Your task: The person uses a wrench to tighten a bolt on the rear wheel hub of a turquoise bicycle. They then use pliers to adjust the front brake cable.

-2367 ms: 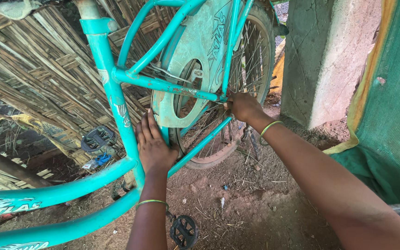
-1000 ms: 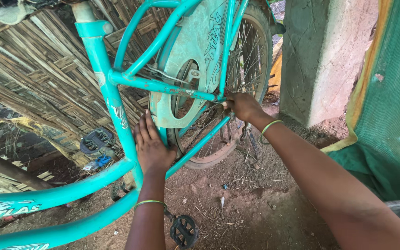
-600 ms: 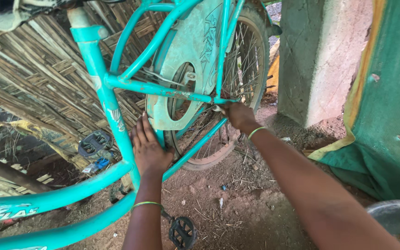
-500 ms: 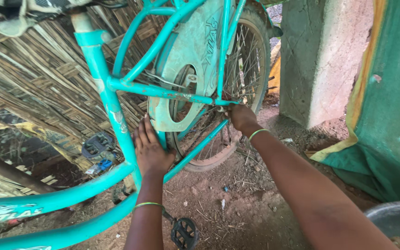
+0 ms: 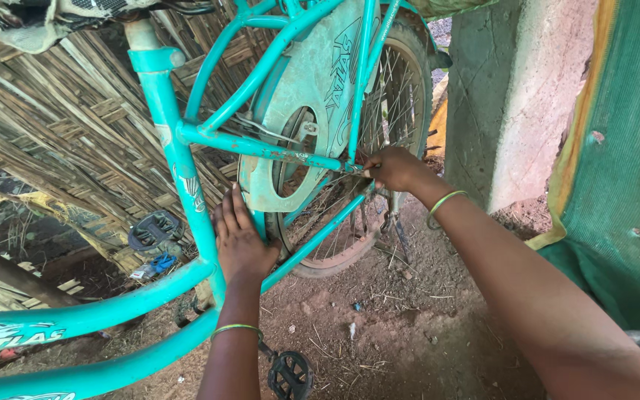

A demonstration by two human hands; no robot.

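A turquoise bicycle stands in front of me, its rear wheel toward the back and a pale chain guard over it. My left hand lies flat, fingers apart, against the frame near the bottom bracket, by the seat tube. My right hand reaches to the rear axle, where the frame tubes meet the wheel hub; its fingers are closed there, and what they pinch is hidden. Both wrists wear thin green bangles. A black pedal hangs below my left forearm.
A woven bamboo wall runs behind the bicycle at left. A concrete pillar stands at back right, green mesh cloth hangs at right. The ground is red dirt with scattered debris. A second pedal shows by the wall.
The view has shifted slightly downward and left. Both hands stay on the bicycle at the same places: left on the frame, right at the rear axle.
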